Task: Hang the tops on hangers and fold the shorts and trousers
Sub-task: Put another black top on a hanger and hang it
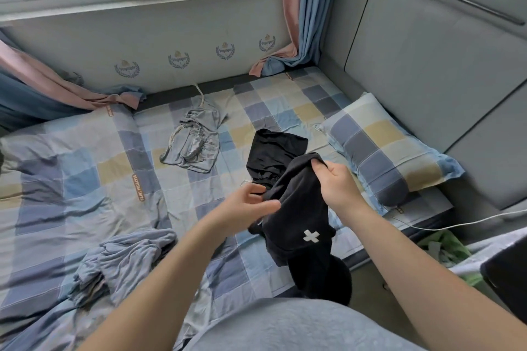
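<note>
Head cam check: both hands on the black garment [299, 222], held up off the bed [85, 168]

From my end, the right hand [335, 183] has its fingers curled round a bunched top edge. The left hand [252, 206] pinches the other edge between thumb and fingers, so the cloth hangs between them with a little white cross low on the front. I can't tell if it's a top or shorts. Its lower part drops past the near edge of the checked mattress. Just behind it a second black piece [273, 148] lies on the sheet. A grey-blue garment [194, 145] sits crumpled further back toward the window wall, and a blue-grey heap [122, 262] is at near left. The checked pillow [385, 148] is right of the hands, and a white cable [456, 225] trails off to the right.
</note>
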Available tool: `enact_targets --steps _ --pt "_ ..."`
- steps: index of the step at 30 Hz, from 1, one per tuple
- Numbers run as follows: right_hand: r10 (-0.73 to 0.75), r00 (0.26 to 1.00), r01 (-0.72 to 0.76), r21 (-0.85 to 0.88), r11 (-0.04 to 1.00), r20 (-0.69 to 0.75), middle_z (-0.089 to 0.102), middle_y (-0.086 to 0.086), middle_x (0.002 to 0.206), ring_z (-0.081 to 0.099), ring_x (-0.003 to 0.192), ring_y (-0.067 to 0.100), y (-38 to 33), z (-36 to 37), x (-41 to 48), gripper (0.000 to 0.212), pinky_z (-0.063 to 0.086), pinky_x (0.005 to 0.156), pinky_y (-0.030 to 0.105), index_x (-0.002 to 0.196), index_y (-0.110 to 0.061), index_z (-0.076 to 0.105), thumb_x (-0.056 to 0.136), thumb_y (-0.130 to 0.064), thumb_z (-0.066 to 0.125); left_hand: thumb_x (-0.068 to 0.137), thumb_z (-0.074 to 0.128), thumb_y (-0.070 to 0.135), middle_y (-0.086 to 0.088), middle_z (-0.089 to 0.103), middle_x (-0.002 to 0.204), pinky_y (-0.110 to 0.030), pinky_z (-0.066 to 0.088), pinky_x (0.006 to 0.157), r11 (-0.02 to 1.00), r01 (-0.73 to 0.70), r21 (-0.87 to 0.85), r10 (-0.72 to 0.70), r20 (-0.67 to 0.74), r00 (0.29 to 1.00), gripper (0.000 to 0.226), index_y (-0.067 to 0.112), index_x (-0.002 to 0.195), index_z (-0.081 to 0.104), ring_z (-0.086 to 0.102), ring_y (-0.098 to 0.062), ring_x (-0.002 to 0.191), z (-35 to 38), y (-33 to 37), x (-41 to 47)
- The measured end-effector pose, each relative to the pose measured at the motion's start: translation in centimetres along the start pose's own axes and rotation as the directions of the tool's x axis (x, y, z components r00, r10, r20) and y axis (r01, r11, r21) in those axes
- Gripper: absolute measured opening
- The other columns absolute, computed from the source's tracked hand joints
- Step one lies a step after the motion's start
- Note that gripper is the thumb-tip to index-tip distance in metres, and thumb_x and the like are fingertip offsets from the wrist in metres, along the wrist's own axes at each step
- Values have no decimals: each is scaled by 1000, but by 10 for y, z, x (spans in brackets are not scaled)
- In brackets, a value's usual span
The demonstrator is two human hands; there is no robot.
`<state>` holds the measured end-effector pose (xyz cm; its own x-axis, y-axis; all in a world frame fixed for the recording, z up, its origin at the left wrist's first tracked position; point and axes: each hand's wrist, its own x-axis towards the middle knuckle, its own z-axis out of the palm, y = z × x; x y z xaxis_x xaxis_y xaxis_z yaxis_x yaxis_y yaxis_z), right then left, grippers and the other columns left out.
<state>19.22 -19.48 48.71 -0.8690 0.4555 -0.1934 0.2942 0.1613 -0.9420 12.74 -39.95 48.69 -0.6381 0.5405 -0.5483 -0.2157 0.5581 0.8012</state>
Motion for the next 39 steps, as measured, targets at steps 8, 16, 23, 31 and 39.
enact_targets --steps 8,16,23,31,39 --pt "28 999 -23 258 966 -17 76 7 90 71 92 22 -15 3 5 33 55 86 39 90 -14 73 104 -34 51 91 63 41 -10 71 111 -56 50 99 982 -172 79 174 -14 985 37 14 115 64 67 -28 105 22 -19 5" --pt "-46 997 34 206 978 55 71 -5 117 67 110 13 -8 -7 -2 18 57 86 33 112 -26 66 102 -15 56 103 52 14 -10 66 79 -44 54 67 914 -324 -246 210 -395 894 16 5 97 63 64 -29 76 -14 19 -3" --pt "38 923 -55 33 998 383 69 -16 116 66 108 5 28 19 -28 41 55 87 27 114 -39 62 76 -51 74 103 54 14 -11 68 84 -43 62 70 832 -399 -384 237 -405 883 17 1 95 60 72 -29 82 -12 48 -23" --pt "82 914 -8 -183 983 397 71 -6 110 65 104 14 57 65 -21 34 51 83 33 118 -21 65 89 -37 70 103 53 14 -10 71 82 -35 60 57 688 -478 -546 296 -389 872 13 6 95 58 73 -26 74 -26 66 -35" --pt "122 940 -109 -58 992 319 58 7 70 59 53 15 24 44 -12 26 51 44 29 90 -10 64 104 -28 52 104 53 19 3 78 93 -38 58 87 764 -389 -514 136 -461 877 15 17 104 67 73 -20 98 -53 40 -20"
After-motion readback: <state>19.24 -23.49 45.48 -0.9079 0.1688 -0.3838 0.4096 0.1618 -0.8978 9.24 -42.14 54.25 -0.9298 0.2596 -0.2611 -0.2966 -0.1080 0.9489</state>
